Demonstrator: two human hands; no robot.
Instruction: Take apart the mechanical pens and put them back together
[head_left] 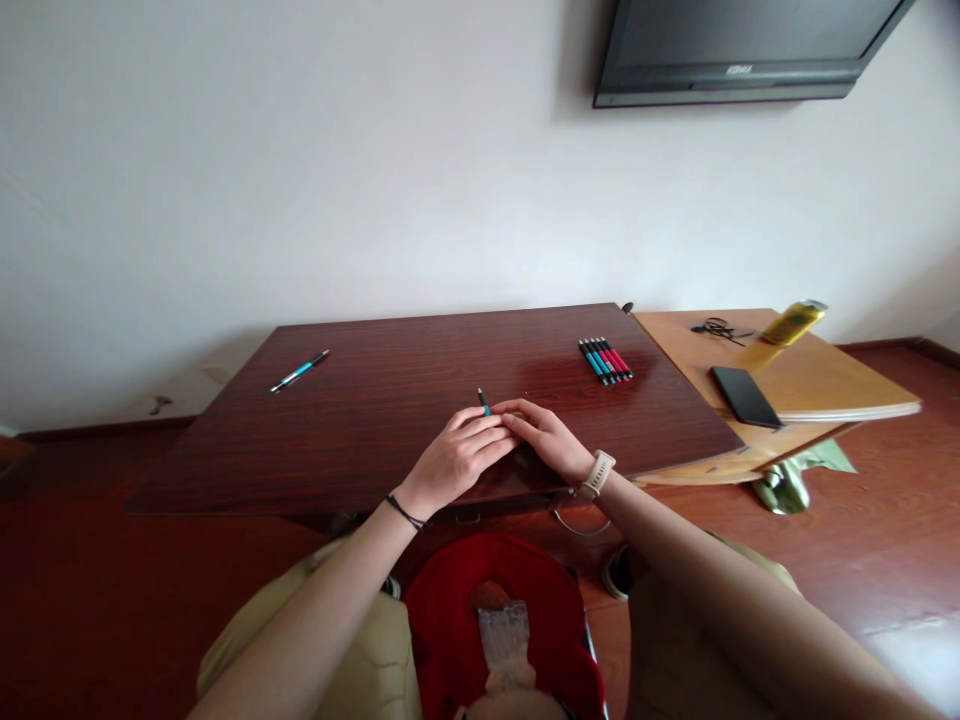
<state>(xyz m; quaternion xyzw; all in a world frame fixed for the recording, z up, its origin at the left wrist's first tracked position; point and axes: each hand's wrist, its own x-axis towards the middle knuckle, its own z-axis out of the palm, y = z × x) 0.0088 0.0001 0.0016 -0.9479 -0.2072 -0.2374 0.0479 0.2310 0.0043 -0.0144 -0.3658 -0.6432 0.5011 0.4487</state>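
A teal pen with a black end (484,402) pokes up between my fingers at the middle of the dark wooden table (390,390). My left hand (459,458) closes on it from the left, wearing a thin black band at the wrist. From the right, my right hand (549,436), with a pale watch, meets it with bent fingers pressed about the same pen. Most of the pen is hidden behind the fingers. Another teal pen (300,371) lies slanted at the table's far left. Several teal and red pens (605,361) lie side by side in a row on the right.
A lighter wooden table (825,375) adjoins on the right, bearing a black phone (745,396), a dark cable (718,329) and a yellow can (795,323). Behind is a white wall with a mounted television (739,70). A red seat (442,600) shows below me.
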